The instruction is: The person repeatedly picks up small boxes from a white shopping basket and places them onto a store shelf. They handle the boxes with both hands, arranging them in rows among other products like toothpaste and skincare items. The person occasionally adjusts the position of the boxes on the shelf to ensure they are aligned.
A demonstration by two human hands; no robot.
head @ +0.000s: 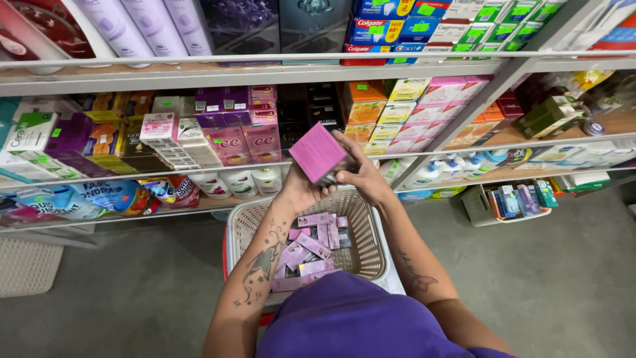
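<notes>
A purple shirt [358, 318] fills the bottom of the frame, nearest the lens, above two tattooed forearms raised over a cream basket [371, 248]. Both hands meet on a stack of small pink boxes [318, 152]: the left hand [301, 192] cups the stack from below and behind, fingers clasped around its lower edge, while the right hand [364, 176] closes on its near side, thumb laid over the top corner. The stack is tilted, its broad pink face turned up and away from the basket, held just above the basket's far rim. Inside the basket lie more pink cartons [311, 255], loose and crossing one another, with a few dark packs among them. Beyond the basket stand metal shelves [265, 66]; level with the stack, just past it, sit purple and pink boxes [245, 132], and white bottles [242, 180] line the tier beneath. A smaller basket of goods [503, 202] rests on the floor to the basket's right. Judged from the hold, keeping the stack squared between both palms and its edges flush would stop the boxes fanning apart as they are handled.
</notes>
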